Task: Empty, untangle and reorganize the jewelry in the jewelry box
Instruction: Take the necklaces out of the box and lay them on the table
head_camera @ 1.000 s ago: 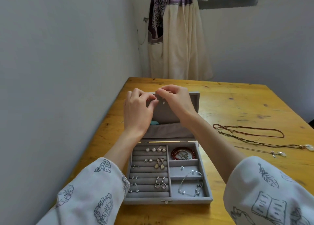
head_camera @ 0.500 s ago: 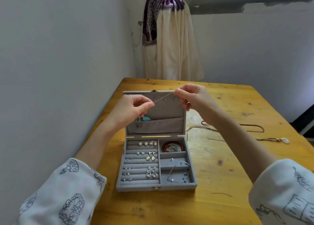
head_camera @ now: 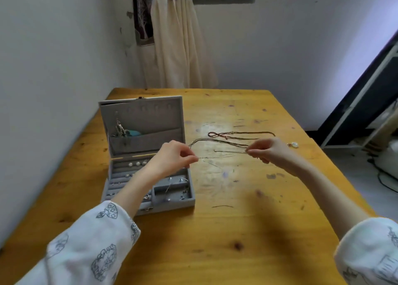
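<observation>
A grey jewelry box (head_camera: 148, 209) stands open on the wooden table (head_camera: 237, 231), lid upright. Earrings sit in its ring rows and a silver bracelet (head_camera: 183, 180) lies in a right compartment. The lid pocket holds a turquoise piece (head_camera: 134, 133) and a metal pendant. My left hand (head_camera: 172, 157) pinches one end of a thin silver chain (head_camera: 224, 154), my right hand (head_camera: 269, 150) pinches the other, and the chain stretches between them just above the table, right of the box.
Brown cord necklaces (head_camera: 239, 135) and a pale stone pendant (head_camera: 294, 144) lie on the table beyond my hands. A white wall runs along the left. A curtain (head_camera: 172, 43) hangs behind the table; a dark frame leans at the right.
Both hands have carried the thin chain from the box lid out to the right over the table and spread apart, pulling it straight. The view has turned right.
</observation>
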Motion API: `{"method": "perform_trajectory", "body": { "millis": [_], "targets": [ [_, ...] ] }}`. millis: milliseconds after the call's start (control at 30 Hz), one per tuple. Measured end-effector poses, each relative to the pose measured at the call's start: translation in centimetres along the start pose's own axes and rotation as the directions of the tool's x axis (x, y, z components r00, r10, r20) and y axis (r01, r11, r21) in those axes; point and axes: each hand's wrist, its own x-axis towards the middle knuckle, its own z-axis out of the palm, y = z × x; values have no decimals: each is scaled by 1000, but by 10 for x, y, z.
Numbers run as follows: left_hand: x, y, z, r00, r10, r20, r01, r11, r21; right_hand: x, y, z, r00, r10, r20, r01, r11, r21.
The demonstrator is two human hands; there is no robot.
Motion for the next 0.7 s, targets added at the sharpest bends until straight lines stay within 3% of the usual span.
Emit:
{"method": "perform_trajectory", "body": {
  "millis": [200, 333, 700],
  "targets": [
    [27, 11, 59, 997, 16, 69, -21, 998, 62, -8, 57, -23, 992, 116, -56, -123, 981, -152],
    [45, 11, 75, 994, 0, 105, -9, 997, 83, -5, 79, -25, 981, 108, -163, -142, 967, -214],
    [71, -1, 92, 996, 34, -79, -12, 964, 267, 16, 101, -26, 964, 7, -267, -113, 916, -384]
  ]
}}
